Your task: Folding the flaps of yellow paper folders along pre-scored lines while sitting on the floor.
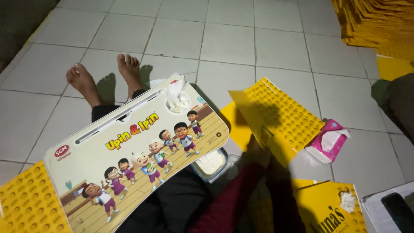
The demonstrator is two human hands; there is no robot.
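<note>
holding: right hand (258, 152), dark red sleeve, reaches forward and pinches the near edge of a yellow perforated card sheet (282, 113) — fingers closed on it, though shadow blurs the exact grip.
left hand: out of view, so whether it is open or closed can't be told.
where the sheet lies: flat-ish on the tiled floor (241, 39), just ahead of the right hand and slightly to its right, its far end lifting away from the person.
long axis: runs diagonally, from the near-left corner at the hand up toward the far right; the hand is at the near end of that line.
nearer side: right hand, plainly — it's already touching the sheet.
lap: a cartoon-printed lap table (138, 155) rests tilted across the legs, a crumpled tissue (177, 97) sitting in its cup recess.
beside the table: a small tub of white paste (210, 163), just left of the sleeve, tucked under the table's edge.
right of the sheet: a pink tissue pack (328, 141), near but apart.
more stock: a yellow sheet at lower left (30, 203), a printed yellow one at lower right (332, 207), a stack far right (375, 21).
feet: bare feet (105, 75) stretched out on the tiles.
</note>
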